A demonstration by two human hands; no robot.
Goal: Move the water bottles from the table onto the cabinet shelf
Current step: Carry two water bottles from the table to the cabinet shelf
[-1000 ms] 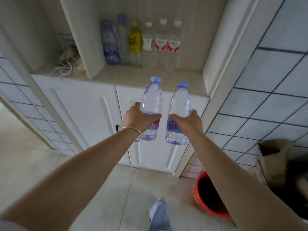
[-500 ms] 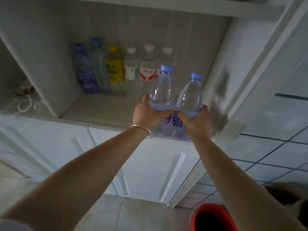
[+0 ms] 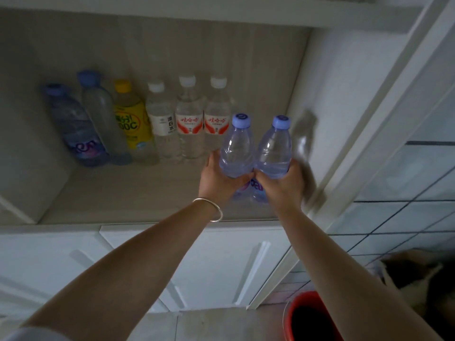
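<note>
Dim, bluish cast; shelf recess shadowed; wide-angle bending at edges; soft motion blur throughout.

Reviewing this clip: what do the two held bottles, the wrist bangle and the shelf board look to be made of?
Held bottles: clear thin plastic, see-through with glints, matte blue caps. Bangle on the left wrist: probably silvery metal, thin with a bright sheen. Shelf board: pale wood-look laminate, matte; faint grain lines, real wood uncertain.

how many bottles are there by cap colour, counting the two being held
Blue caps: 4, namely two at the shelf's left and one in each hand
White caps: 3
Yellow cap: 1
Total: 8
</note>
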